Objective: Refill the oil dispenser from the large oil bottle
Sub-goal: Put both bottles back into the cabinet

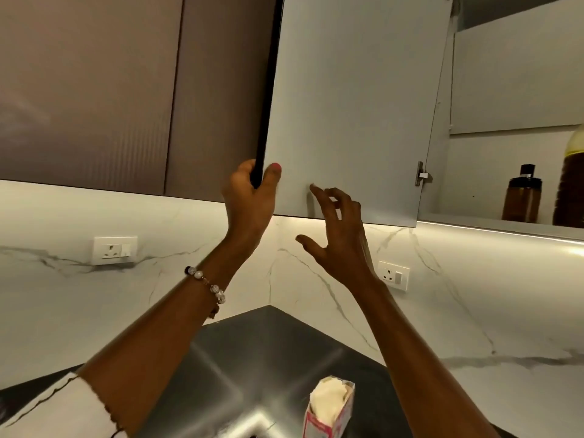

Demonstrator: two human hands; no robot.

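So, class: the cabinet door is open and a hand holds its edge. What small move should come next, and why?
Probably reach the right hand into the cabinet toward the large oil bottle. The left hand already grips the open door's edge, the right hand is free with fingers spread, and the bottle stands on the shelf beside the smaller dispenser, untouched.
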